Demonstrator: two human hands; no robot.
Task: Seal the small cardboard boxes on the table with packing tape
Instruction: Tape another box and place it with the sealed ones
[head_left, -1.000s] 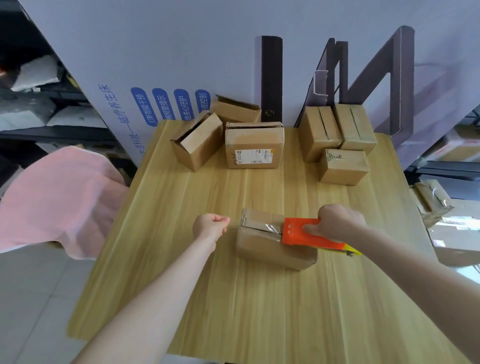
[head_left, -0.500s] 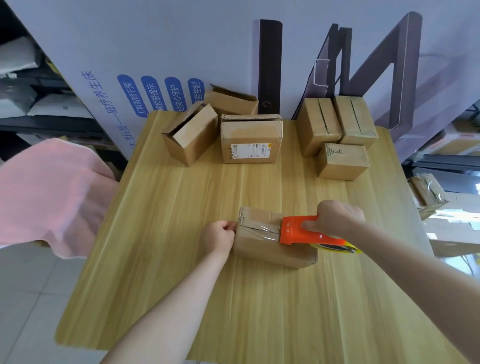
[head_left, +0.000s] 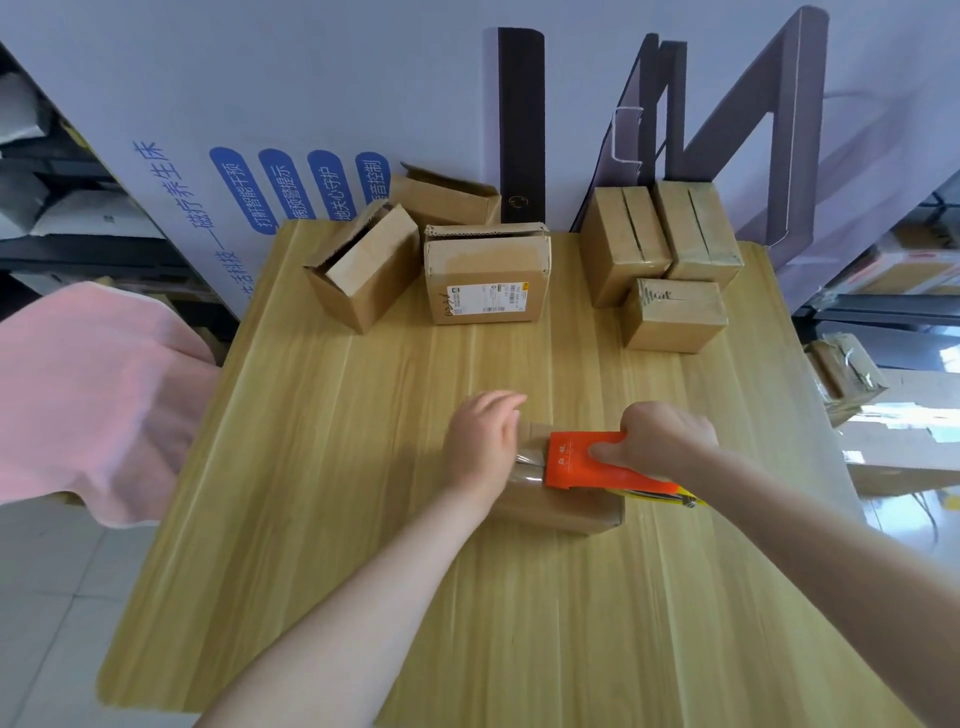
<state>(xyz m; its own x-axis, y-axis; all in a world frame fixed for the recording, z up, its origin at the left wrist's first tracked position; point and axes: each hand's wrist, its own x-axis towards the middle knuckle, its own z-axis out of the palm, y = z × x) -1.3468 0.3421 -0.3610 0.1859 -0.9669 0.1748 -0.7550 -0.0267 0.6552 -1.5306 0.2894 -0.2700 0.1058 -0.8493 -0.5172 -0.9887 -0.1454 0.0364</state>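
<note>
Tape runs across the small brown cardboard box at lower centre of the frame because your right hand grips the orange tape dispenser while your open left hand presses the box's left end steady.

light: bright, even | glare: window far right of your fingers | blur: fingers soft | edges: you see wide-angle bending

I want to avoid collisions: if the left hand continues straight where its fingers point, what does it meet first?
Bare table first; further along, probably the labelled box. The left hand points away and slightly right, though depth is uncertain.
</note>
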